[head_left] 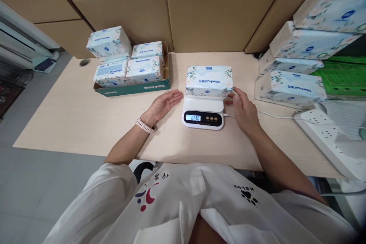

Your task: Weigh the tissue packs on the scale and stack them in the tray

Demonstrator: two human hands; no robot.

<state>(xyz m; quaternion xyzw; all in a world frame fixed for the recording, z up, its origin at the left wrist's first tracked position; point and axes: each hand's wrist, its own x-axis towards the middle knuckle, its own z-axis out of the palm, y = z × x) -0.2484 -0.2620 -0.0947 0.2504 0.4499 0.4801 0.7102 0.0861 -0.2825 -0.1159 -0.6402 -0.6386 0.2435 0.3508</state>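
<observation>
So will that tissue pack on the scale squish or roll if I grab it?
The Manhua tissue pack would probably give a bit when squeezed, since its wrapper looks like thin film. It might slip, as that wrapper looks smooth. It seems unlikely to roll: it's block-shaped, resting on the digital scale.

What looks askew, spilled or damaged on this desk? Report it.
Nothing looks spilled or damaged. The boxy blue floral tissue pack seems slightly off-centre on the white rectangular digital scale, reaching past its right edge. Similar packs stacked at right look staggered, though perspective may exaggerate it.
</observation>
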